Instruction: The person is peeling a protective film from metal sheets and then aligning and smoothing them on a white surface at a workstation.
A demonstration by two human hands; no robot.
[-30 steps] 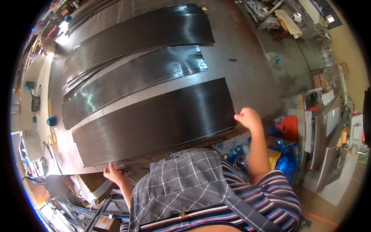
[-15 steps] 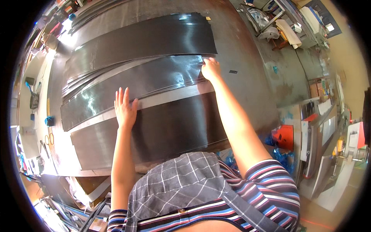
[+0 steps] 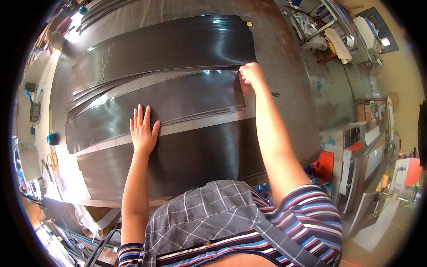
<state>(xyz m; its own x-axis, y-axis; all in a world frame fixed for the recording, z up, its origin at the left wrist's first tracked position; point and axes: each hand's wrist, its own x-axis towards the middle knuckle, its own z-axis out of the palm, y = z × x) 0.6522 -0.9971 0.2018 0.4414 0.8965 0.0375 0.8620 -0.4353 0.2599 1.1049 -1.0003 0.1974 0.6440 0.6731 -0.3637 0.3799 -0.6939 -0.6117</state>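
Note:
Long, dark, glossy sheets lie in stacks across a big table (image 3: 284, 66). Flat on the near edge of the middle sheet (image 3: 187, 91) rests my left hand (image 3: 143, 135), fingers spread. My right hand (image 3: 252, 74) is closed around the far right corner of that same sheet, whose right end bends up a little. Beyond it lies a wide stack of dark sheets (image 3: 173, 40), its layers fanned out at the left. Closest to my body is another broad dark sheet (image 3: 204, 147). My right fingertips are partly hidden.
Scissors with yellowish handles (image 3: 52, 160) and a blue bundle (image 3: 52, 139) lie along the left side. A small dark strip (image 3: 275, 94) sits right of my right forearm. An orange-red panel (image 3: 324, 165) and upright boards (image 3: 356, 164) stand at the right, below cluttered shelves (image 3: 333, 26).
My right hand has closed on the sheet's corner, and that end now bends upward. My left hand stays spread on the sheet. The whole view has shifted slightly.

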